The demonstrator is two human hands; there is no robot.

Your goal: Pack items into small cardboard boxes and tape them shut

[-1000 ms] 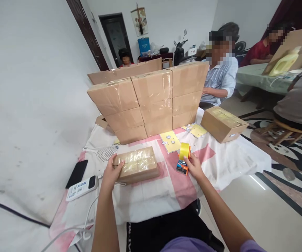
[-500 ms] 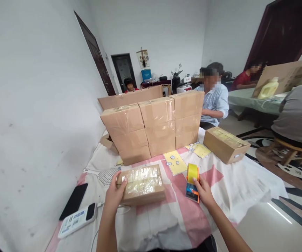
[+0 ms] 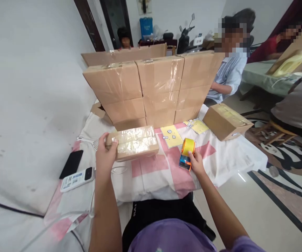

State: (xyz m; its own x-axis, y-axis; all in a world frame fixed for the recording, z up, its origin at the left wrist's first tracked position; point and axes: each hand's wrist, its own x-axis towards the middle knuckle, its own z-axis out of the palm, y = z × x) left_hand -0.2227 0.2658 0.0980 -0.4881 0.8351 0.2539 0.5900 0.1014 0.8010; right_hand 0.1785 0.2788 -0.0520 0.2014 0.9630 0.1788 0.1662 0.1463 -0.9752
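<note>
I see my left hand (image 3: 105, 156) clamped on the near-left end of a small flat brown cardboard box wrapped in shiny clear tape (image 3: 133, 142), the thumb lying on its top face and the fingers curled round the end below it. The box sits low over a white cloth with pink blocks (image 3: 151, 173) that covers the table in front of me, its far edge close against the foot of a stacked wall of taped brown cardboard cartons (image 3: 153, 89); I cannot tell whether the near end is lifted off the cloth or resting on it. My right hand (image 3: 196, 164) is closed round the blue and orange handle of a tape dispenser carrying a yellow roll (image 3: 186, 153), which stands on the cloth to the right of the box and well apart from it, with the roll on the far side of my fingers. Just beyond the dispenser a yellow printed sheet (image 3: 171, 135) lies flat on the cloth, and farther right a single long brown carton (image 3: 226, 121) sits at an angle near the table's edge. To the left of my left forearm a white power bank with a dark display (image 3: 76, 178) lies beside a black phone (image 3: 71, 163), and a white cable (image 3: 91, 201) runs down past my arm. Behind the stacked cartons a person in a light striped shirt (image 3: 228, 75) sits at the far side.
</note>
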